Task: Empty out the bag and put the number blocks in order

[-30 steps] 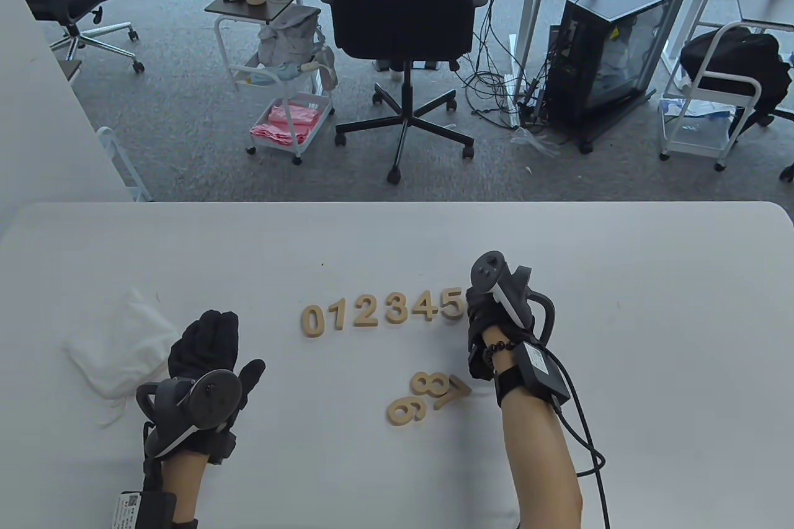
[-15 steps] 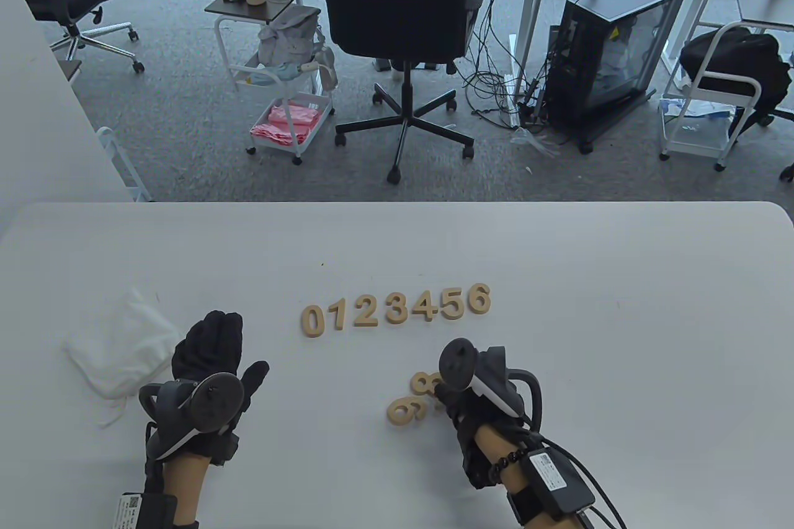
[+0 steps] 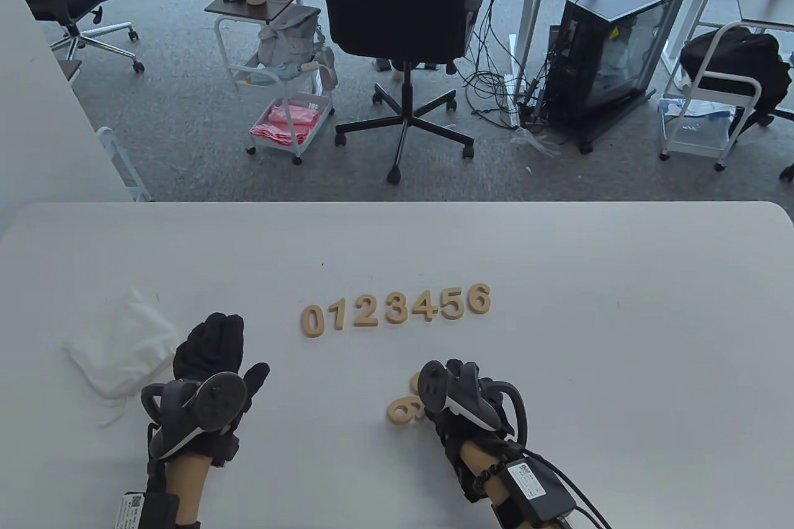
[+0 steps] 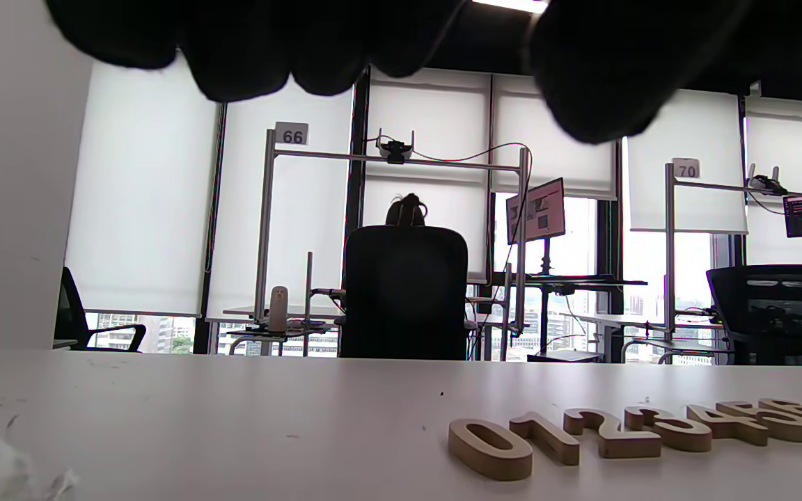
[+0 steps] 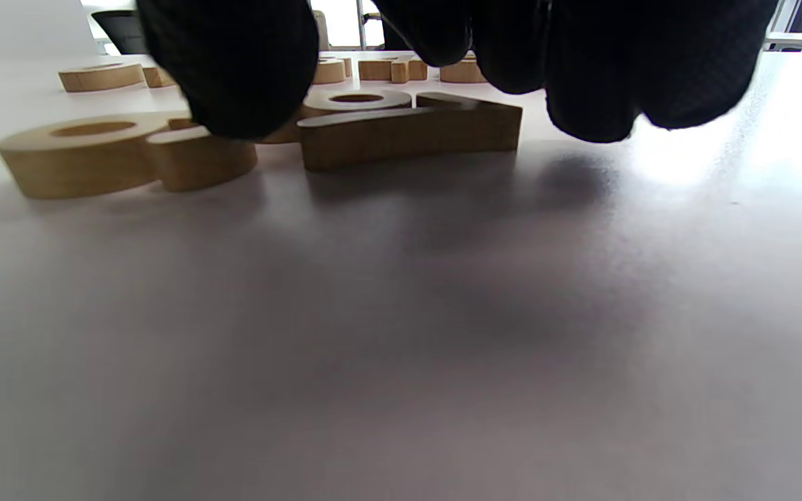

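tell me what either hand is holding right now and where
Nothing is held. The right hand hangs over the 7 block, fingertips not yet closed on it; the left hand lies flat on the table.

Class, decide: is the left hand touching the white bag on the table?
Apart. The table view shows bare table between the left hand and the white bag.

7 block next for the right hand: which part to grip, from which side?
Pinch the 7 block across its long straight stroke, thumb on one flat edge, fingers on the other. It lies flat on the table with that stroke facing the right hand, while the 8 and the 9 block crowd its far and left sides. So come from above, on the near side.
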`<state>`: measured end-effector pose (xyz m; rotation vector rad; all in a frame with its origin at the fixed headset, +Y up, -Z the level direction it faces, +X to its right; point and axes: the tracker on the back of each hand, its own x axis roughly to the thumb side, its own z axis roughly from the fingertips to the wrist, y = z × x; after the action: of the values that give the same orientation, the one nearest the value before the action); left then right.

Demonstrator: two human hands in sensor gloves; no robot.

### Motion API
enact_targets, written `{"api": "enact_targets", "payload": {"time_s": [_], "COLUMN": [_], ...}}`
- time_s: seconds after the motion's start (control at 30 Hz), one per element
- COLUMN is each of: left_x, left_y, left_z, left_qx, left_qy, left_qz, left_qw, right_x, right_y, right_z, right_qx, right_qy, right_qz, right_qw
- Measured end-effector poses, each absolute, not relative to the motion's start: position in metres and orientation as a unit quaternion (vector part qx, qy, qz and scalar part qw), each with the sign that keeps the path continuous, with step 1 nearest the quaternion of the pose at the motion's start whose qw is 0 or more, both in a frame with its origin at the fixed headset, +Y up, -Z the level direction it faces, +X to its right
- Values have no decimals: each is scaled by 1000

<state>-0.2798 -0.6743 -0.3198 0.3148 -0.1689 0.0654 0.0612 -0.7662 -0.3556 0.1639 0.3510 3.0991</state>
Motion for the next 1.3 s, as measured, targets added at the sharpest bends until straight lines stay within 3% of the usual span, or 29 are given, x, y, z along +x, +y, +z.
{"api": "enact_targets", "payload": {"time_s": [0.43,1.3], "left_x": [-280,-280], "left_y": [-674,-674], "left_z": [-321,-321], "left_qx": [156,155], "left_qy": [-85,-85], "left_qz": [32,32], "left_qw": [984,984], "right_x": [55,61], "right_y": [-774,-761], "right_z": [-358,-357], "right_qx": [46,48], "right_qy": [95,62], "right_qz": [994,997], "right_qw": [-16,-22]}}
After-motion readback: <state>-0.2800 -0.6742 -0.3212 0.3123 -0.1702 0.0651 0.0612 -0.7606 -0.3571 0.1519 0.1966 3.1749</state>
